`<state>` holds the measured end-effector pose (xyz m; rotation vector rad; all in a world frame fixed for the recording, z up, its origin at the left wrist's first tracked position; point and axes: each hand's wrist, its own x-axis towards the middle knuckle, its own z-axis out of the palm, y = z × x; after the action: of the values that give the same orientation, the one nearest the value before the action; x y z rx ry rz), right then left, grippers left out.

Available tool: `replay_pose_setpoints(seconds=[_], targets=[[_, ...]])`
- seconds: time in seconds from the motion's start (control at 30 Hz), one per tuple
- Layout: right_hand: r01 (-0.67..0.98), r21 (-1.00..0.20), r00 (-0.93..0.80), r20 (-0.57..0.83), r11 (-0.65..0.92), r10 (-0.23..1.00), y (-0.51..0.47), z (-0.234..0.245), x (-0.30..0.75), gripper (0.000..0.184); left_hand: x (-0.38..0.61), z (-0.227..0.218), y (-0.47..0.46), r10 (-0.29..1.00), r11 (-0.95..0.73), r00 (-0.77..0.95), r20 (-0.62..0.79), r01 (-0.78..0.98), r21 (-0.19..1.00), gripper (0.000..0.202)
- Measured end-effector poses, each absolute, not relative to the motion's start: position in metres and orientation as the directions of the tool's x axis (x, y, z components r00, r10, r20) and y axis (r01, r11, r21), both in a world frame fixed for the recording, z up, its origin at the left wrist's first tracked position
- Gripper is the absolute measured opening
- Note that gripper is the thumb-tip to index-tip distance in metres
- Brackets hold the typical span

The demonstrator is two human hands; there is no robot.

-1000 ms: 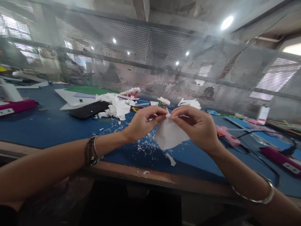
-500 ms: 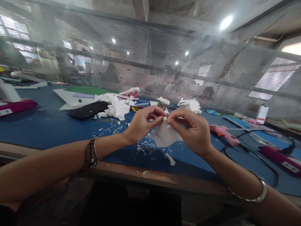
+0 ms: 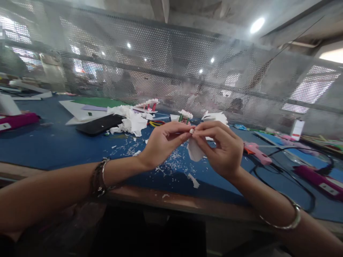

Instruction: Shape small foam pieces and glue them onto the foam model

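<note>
I hold a small piece of white paper [image 3: 194, 151] up above the blue table [image 3: 53, 146]. My left hand [image 3: 163, 143] pinches its top edge with thumb and fingertips. My right hand [image 3: 219, 148] pinches the same edge from the other side, fingers curled around the paper, which hangs down between the two hands. The fingertips of both hands meet at the top. White paper scraps [image 3: 171, 166] lie scattered on the table below.
A crumpled white paper pile [image 3: 131, 123] and a black flat object [image 3: 99, 125] lie to the left. Small paper flowers [image 3: 184, 116] stand behind my hands. Pink glue guns [image 3: 255, 151] with black cables [image 3: 289, 178] lie right. A perforated metal screen [image 3: 171, 64] closes the far side.
The paper has been gathered smaller between my hands. My right hand has turned and curled further around it, and less of the sheet hangs below.
</note>
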<state>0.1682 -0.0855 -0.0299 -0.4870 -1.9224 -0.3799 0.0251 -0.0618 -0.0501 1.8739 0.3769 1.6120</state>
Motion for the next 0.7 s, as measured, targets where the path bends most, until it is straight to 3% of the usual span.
replay_pose_setpoints(seconds=[0.3, 0.7], targets=[[0.506, 0.031, -0.414, 0.885, 0.862, 0.212, -0.0832, -0.0278, 0.1711, 0.012, 0.0242, -0.0493, -0.0628, 0.702, -0.629, 0.249, 0.667, -0.222, 0.745, 0.016], [0.527, 0.083, -0.413, 0.895, 0.846, 0.170, -0.0830, -0.0306, 0.1720, 0.013, 0.0226, -0.0458, -0.0600, 0.728, -0.589, 0.248, 0.639, -0.250, 0.768, 0.015]])
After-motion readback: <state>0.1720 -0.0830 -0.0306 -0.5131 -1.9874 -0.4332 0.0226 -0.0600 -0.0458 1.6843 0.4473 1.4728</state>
